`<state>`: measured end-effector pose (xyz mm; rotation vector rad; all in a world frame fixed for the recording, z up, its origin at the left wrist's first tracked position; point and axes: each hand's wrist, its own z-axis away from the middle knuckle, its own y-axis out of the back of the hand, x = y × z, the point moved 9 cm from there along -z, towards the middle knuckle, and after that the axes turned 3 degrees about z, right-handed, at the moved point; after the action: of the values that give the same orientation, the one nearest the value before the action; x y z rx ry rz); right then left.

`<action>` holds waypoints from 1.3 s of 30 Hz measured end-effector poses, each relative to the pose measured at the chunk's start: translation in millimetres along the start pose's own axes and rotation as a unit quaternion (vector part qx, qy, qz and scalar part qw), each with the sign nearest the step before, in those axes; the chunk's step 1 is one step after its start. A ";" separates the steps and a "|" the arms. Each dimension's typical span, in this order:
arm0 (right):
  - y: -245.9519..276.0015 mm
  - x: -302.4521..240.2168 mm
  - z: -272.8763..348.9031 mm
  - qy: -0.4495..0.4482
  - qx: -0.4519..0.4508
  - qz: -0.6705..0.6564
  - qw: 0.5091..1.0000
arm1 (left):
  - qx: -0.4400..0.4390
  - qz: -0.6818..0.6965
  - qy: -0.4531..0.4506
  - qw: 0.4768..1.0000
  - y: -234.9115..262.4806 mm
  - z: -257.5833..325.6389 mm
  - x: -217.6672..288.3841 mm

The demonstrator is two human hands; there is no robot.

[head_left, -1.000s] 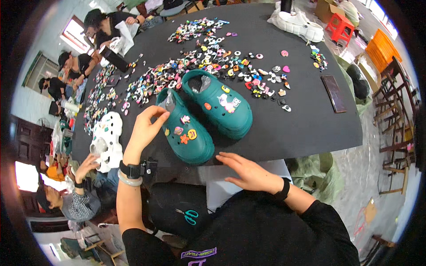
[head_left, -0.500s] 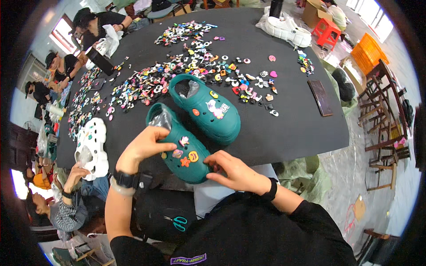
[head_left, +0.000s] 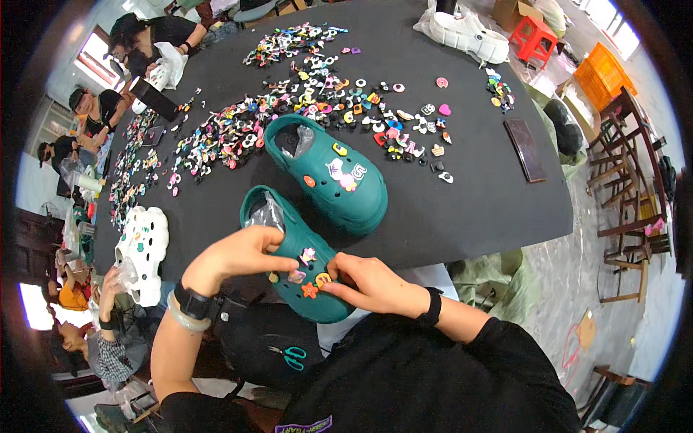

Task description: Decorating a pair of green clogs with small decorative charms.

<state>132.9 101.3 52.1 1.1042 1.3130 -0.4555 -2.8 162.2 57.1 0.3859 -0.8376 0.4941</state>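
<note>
A green clog (head_left: 326, 310) tilts at the table's near edge, decorated with shoe charms. My left hand (head_left: 242, 256) grips its upper by the foot opening, fingers toward the inside and thumb beside a small purple charm. My right hand (head_left: 381, 287) is closed, thumb and forefinger pinching a round orange charm (head_left: 322, 278) on the clog's top. Below that charm sits an orange star-shaped charm (head_left: 310, 290); a white-and-pink charm (head_left: 308, 256) is above. The matching green clog (head_left: 361, 206) lies just beyond, bearing several charms, with clear plastic in its heel.
Loose colourful charms (head_left: 238, 133) are heaped across the black table (head_left: 476, 209). A phone (head_left: 525, 150) lies at right, a wrapped white clog (head_left: 462, 36) at the far right. Left, a person's hand (head_left: 110, 289) holds another white clog (head_left: 148, 252). Teal-handled scissors (head_left: 294, 357) lie below the table edge.
My right hand has moved from the near clog's toe up to the round orange charm. My left thumb has shifted onto the charm area, and the near clog sits slightly lower in view.
</note>
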 end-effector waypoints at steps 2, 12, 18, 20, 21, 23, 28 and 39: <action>0.2 2.5 0.7 -0.010 0.002 -0.005 1.000 | 0.003 -0.008 0.024 1.000 13.0 -1.5 -8.1; 11.3 -2.1 -8.6 0.021 0.008 0.055 0.998 | 0.016 0.114 -0.012 0.993 -1.9 8.2 -0.8; 9.6 -27.8 -35.5 0.085 0.075 0.198 0.974 | 0.031 0.045 -0.012 0.998 -9.3 15.5 -5.7; 9.2 -27.4 -42.2 0.094 0.077 0.194 0.973 | 0.036 0.055 -0.023 0.998 -9.2 13.9 -8.8; 5.4 -21.5 -44.8 0.073 0.043 0.186 0.979 | 0.041 0.062 -0.030 0.997 -8.5 13.8 -10.3; 1.9 -13.0 -48.1 0.042 -0.009 0.168 0.985 | 0.027 0.080 -0.032 0.996 -7.2 12.4 -9.0; 0.3 -6.4 -46.1 0.075 0.074 0.186 0.977 | 0.015 0.090 -0.020 0.996 -6.8 8.2 -8.1; 3.0 17.5 -50.0 0.040 0.082 0.019 0.996 | 0.031 0.069 -0.043 0.996 -5.6 5.4 0.8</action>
<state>113.3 149.8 43.5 1.2931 1.3393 -0.5025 -2.4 155.1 60.4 0.4113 -0.9379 0.6357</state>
